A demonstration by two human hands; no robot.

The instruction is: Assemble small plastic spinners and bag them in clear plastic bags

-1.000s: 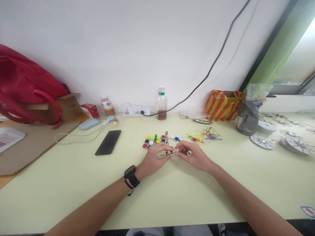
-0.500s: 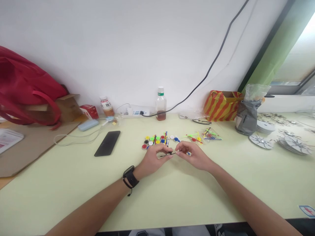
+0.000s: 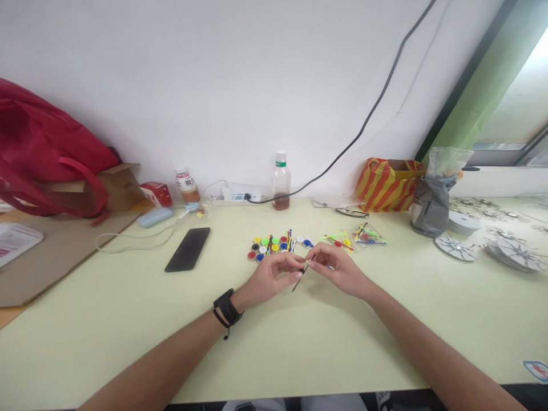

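Observation:
My left hand (image 3: 270,278) is closed, its thumb and fingertips pinching a small black piece whose exact kind is too small to make out. A thin black stick (image 3: 297,284) slants through the fingertips, its lower end pointing toward me. My right hand (image 3: 336,270) pinches the upper end of that stick between thumb and finger. Just beyond my hands lie several small round discs (image 3: 276,241) in red, yellow, green, blue, white and black. Thin coloured sticks (image 3: 290,237) lie among them.
A black phone (image 3: 187,249) lies left of my hands. Small clear bags of coloured pieces (image 3: 369,234) lie to the right. Against the wall stand a bottle (image 3: 281,185), a power strip (image 3: 240,194) and a striped bag (image 3: 387,185). Patterned round plates (image 3: 456,249) are at far right.
The black stick has turned from nearly level to a steep slant, its free end swinging down toward me. Both hands stay together in about the same place.

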